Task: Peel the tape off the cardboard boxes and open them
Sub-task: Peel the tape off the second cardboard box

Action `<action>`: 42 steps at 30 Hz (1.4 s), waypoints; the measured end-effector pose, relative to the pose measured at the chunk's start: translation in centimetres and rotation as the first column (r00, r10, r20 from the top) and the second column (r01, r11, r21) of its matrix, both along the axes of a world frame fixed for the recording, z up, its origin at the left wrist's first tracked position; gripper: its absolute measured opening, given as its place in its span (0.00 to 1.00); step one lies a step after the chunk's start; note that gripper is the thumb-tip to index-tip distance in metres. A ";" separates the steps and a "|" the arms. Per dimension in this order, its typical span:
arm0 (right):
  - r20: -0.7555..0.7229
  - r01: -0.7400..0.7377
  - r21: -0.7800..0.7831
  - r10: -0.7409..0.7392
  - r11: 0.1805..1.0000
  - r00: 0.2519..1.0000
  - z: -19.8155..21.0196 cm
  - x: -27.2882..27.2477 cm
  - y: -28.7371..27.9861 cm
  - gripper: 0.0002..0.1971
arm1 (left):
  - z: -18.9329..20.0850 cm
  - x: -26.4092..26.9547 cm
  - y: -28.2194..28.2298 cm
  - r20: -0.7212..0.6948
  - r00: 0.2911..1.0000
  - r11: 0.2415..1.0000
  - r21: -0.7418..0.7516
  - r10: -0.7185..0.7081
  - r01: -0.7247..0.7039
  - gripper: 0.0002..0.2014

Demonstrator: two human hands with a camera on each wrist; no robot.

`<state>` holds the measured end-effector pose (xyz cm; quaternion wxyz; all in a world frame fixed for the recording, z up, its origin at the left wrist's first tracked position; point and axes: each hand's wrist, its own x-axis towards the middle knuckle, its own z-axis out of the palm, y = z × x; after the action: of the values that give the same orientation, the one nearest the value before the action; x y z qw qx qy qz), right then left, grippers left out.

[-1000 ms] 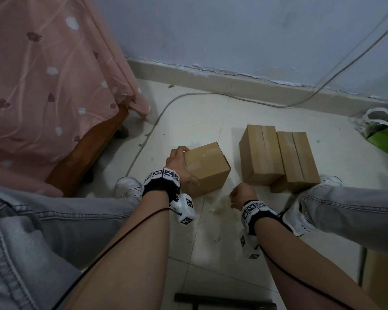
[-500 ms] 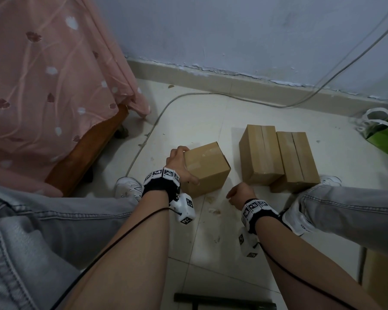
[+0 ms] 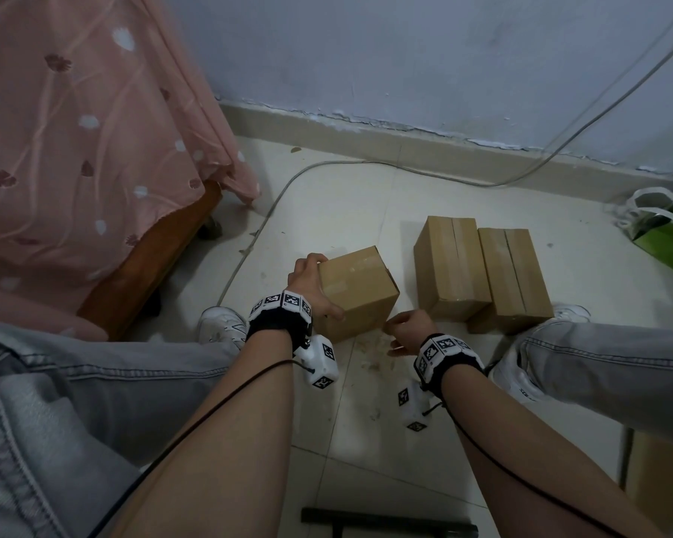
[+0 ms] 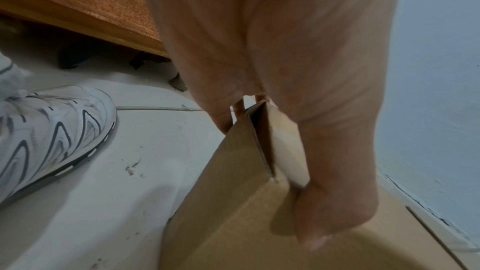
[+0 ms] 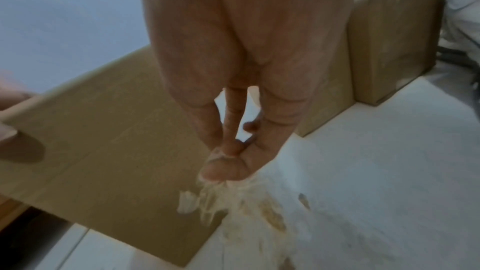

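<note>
Head camera looks down at a pale tiled floor [image 3: 366, 196] between a seated person's knees in grey jeans. A small brown cardboard box [image 3: 360, 291] sits tilted on the floor, straight ahead. The left hand [image 3: 309, 283] grips its left edge, fingers curled over the far corner and thumb pressed on the near face. From the left wrist camera, a side flap at that corner stands slightly ajar.

The right hand [image 3: 407, 330] hovers just beside the box's near right corner, close to the floor. Its thumb and fingers are drawn together; the right wrist camera shows the fingertips [image 5: 223, 169] pinching something pale and crumpled, apparently a scrap of peeled clear tape [image 5: 207, 198], though blur makes this uncertain. More pale scraps lie on the floor below.

The box lies just to the left of the right hand and slightly beyond it, so that hand is the nearer free one for any tape left on the box. Whether tape remains there cannot be told.

Two longer brown cardboard boxes [image 3: 482, 266] lie side by side to the right, touching, each with glossy tape along its top seam. They run lengthwise away from the person and look unopened. Nothing stands between the right hand and them.

Around: a pink flowered bed cover [image 3: 74, 130] over a wooden bed frame on the left, a grey cable [image 3: 443, 176] along the wall, a green bag [image 3: 665, 234] at far right, and white sneakers [image 3: 220, 324].
</note>
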<state>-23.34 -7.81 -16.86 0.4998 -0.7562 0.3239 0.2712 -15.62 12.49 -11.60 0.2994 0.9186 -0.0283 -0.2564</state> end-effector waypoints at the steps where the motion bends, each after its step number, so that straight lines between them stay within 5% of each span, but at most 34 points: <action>1: -0.016 -0.013 -0.016 0.012 1.000 1.000 0.1 -0.1 0.0 0.04 | 0.0 0.0 0.0 0.000 1.000 1.000 -0.001 0.002 -0.002 0.50; 6: -0.055 -0.072 -0.101 0.067 0.992 0.996 -0.8 -0.9 -0.7 0.02 | -0.1 0.1 0.0 -0.001 1.000 1.000 0.002 0.002 -0.002 0.50; 11: -0.100 0.049 0.006 -0.049 0.999 0.994 -0.9 -1.0 -0.5 0.16 | -0.1 0.1 0.0 -0.003 1.000 1.000 -0.001 0.003 -0.003 0.50; 22: -0.124 -0.144 -0.185 0.122 0.972 0.985 -1.2 -1.3 -1.1 0.04 | 0.2 -0.1 -0.1 -0.008 1.000 1.000 0.006 0.008 -0.008 0.51; 28: -0.072 -0.019 -0.126 0.010 0.992 0.997 -0.2 -1.3 -0.7 0.17 | 0.3 -0.1 0.1 -0.013 1.000 1.000 0.019 -0.010 0.010 0.54; 33: -0.044 -0.115 -0.168 0.109 0.979 0.993 -0.3 -1.4 -0.5 0.04 | 0.7 -0.2 0.8 -0.071 0.997 0.999 -0.047 -0.013 0.009 0.58; 42: -0.077 -0.098 -0.162 0.086 0.982 0.993 -1.9 -0.9 -1.2 0.11 | 3.8 0.5 0.5 0.021 0.962 0.949 -0.169 0.272 -0.265 0.14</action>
<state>-24.22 -9.06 -18.77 0.4105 -0.7993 0.3272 0.2924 -15.15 13.01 -7.78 0.4058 0.8913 0.0692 -0.1899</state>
